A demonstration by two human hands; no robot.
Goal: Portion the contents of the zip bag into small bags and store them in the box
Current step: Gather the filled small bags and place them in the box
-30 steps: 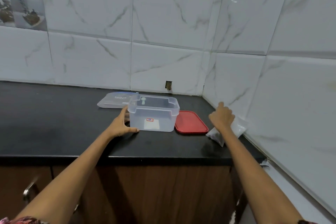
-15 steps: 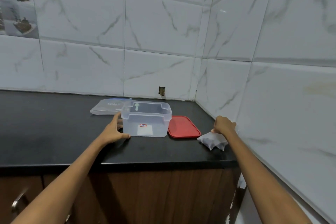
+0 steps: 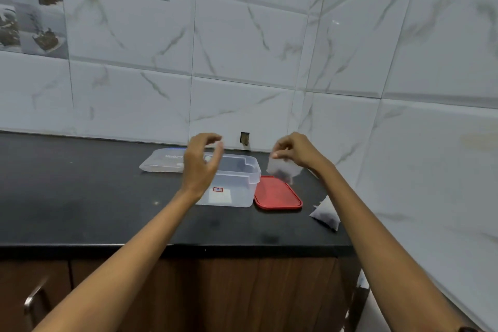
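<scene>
A clear plastic box point(image 3: 242, 188) stands open on the black counter point(image 3: 80, 197). Its red lid point(image 3: 277, 194) lies flat just to its right. My right hand point(image 3: 296, 152) pinches a small filled bag point(image 3: 283, 170) by its top, and the bag hangs blurred above the lid's far edge. My left hand point(image 3: 200, 162) hovers over the box's left side with its fingers spread and curved, holding nothing. The large zip bag point(image 3: 161, 160) lies flat behind the box to the left. Another small bag point(image 3: 324, 213) rests on the counter under my right forearm.
White marble-look tiles form a corner behind and to the right of the counter. A small hole point(image 3: 244, 139) shows in the back wall above the box. Wooden cabinet doors with a metal handle point(image 3: 35, 296) sit below the counter edge.
My right hand has lifted one small bag off the counter and carried it left toward the box. My left hand has let go of the box's side and risen above it.
</scene>
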